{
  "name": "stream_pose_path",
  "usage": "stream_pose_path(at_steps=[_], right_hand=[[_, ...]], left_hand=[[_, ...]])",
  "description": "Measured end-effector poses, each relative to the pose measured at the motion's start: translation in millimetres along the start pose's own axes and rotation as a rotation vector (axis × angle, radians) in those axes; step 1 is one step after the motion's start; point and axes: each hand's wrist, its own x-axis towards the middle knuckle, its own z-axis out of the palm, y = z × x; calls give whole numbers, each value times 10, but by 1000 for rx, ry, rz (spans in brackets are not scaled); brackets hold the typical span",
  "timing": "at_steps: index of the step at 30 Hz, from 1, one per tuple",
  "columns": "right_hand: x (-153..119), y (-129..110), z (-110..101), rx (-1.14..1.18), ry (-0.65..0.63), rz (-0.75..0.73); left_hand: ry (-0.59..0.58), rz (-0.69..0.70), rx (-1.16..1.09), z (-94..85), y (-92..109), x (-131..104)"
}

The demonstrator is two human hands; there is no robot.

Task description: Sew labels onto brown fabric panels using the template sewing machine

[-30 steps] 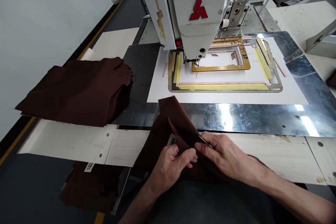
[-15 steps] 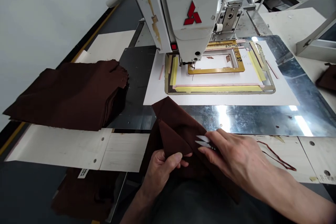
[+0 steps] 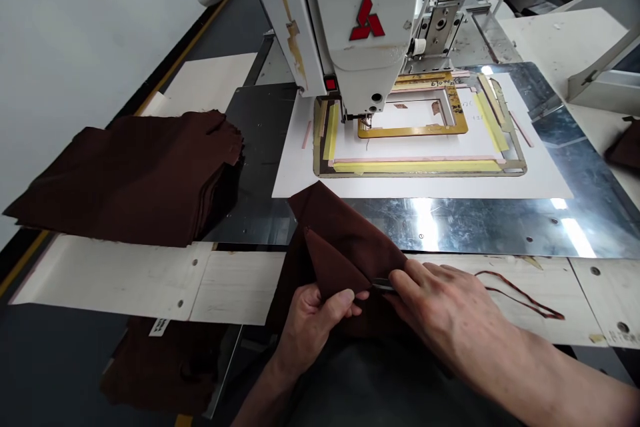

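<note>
Closing in, our right hand (image 3: 437,300) grips the snips (image 3: 383,285) — now at the brown fabric (image 3: 345,223) our left hand (image 3: 314,321) pinches — so trimming seems underway.

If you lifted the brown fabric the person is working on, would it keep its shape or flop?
The brown fabric would probably flop, as it folds over itself and its triangular flap bends back in the left hand. It is likely light for its size, since its edges look thin.
</note>
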Motion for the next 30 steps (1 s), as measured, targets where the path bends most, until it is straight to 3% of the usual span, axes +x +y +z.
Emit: stream_pose_path(at_steps=[9,16,21,25,30], right_hand=[[12,-4,28,4,1,15],[-5,-7,145,78,18,25],[25,69,177,429,47,208],[80,145,117,732,-67,437],[163,151,133,1121,-269,334]], left_hand=[[-15,2,-39,25,31,7],[-84,33,77,10,78,5],[-108,12,85,-26,51,4],[-94,31,15,-64,-10,3],[-66,58,62,-59,-15,-5]])
